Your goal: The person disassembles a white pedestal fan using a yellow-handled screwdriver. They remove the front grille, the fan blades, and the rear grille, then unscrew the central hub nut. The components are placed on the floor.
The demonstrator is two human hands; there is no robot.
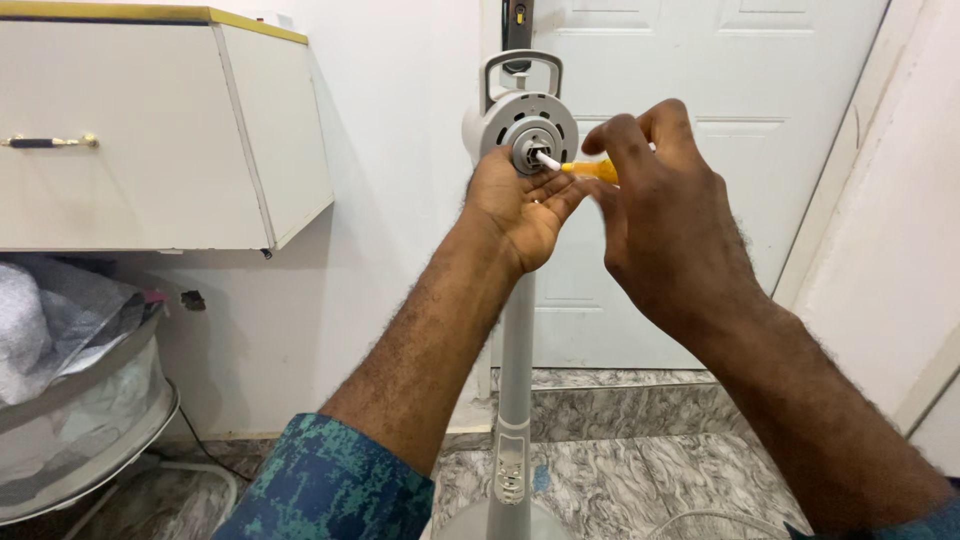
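Nearest me, the grey stand pole point(516, 350) rises from the marble floor point(620, 480). Up at its top, my left hand point(520, 205) cups the round motor head point(527, 130), fingers half-curled against it, while my right hand point(665, 215) pinches a yellow-handled screwdriver point(590, 169), tip at the hub. Beyond stands a white door point(720, 120).

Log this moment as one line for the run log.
left hand cups fan motor head | right hand holds yellow screwdriver at hub
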